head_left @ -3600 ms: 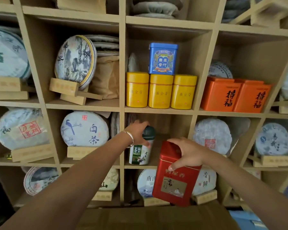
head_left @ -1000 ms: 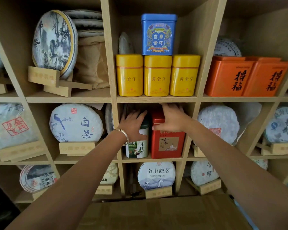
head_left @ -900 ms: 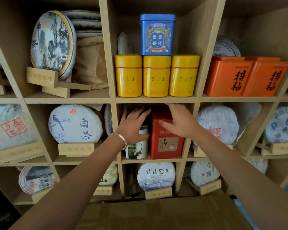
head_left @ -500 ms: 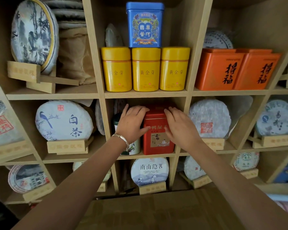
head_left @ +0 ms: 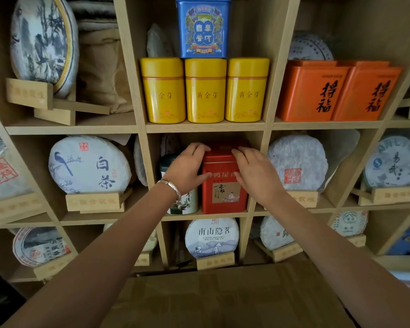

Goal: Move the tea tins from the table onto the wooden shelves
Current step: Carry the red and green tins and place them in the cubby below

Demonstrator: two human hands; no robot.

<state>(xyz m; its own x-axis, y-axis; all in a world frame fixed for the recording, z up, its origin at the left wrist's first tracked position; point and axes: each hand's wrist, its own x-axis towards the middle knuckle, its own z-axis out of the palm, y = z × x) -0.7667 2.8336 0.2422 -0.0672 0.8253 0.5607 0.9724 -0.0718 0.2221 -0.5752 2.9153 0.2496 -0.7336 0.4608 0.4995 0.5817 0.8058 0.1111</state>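
Observation:
A red tea tin (head_left: 224,192) stands upright in the middle compartment of the wooden shelves (head_left: 204,126). My left hand (head_left: 187,169) presses on its left side, fingers over its top edge. My right hand (head_left: 256,174) clasps its right side. A white tin with a dark green lid (head_left: 184,204) stands just left of the red one, mostly hidden behind my left hand and wrist. One compartment up, three yellow tins (head_left: 205,91) stand in a row with a blue tin (head_left: 202,29) on top of them.
Two orange tins (head_left: 313,91) fill the compartment at upper right. Wrapped round tea cakes on wooden stands (head_left: 90,164) occupy the compartments to the left, right and below. A brown cardboard surface (head_left: 223,297) lies under my forearms.
The red tin went from my right hand in the air into the compartment beside the green-lidded tin. My left hand shifted from the green-lidded tin to the red one.

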